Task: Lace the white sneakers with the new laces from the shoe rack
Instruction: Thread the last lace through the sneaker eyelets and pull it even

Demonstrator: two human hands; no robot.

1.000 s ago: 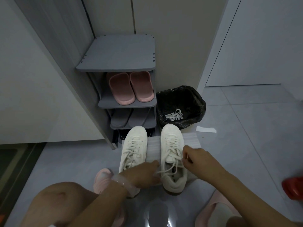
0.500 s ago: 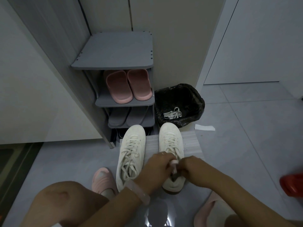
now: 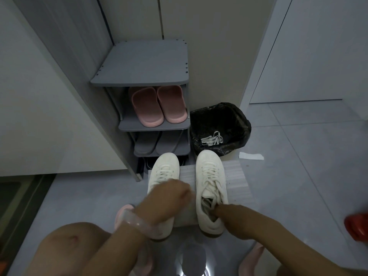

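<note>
Crouching over two white sneakers on a pale sheet before the shoe rack [image 3: 139, 64].

Reaching the right hand [image 3: 220, 210] into the heel opening of the right sneaker [image 3: 211, 176], fingers buried inside, so impossible to tell whether apart or clamped; resting the left hand [image 3: 169, 198] over the left sneaker [image 3: 165, 168], fingers curled downward, grip hidden behind the knuckles. Sitting just beside the rack, a black-lined bin [image 3: 237, 120] holding a loose lace bundle [image 3: 211, 139].
</note>
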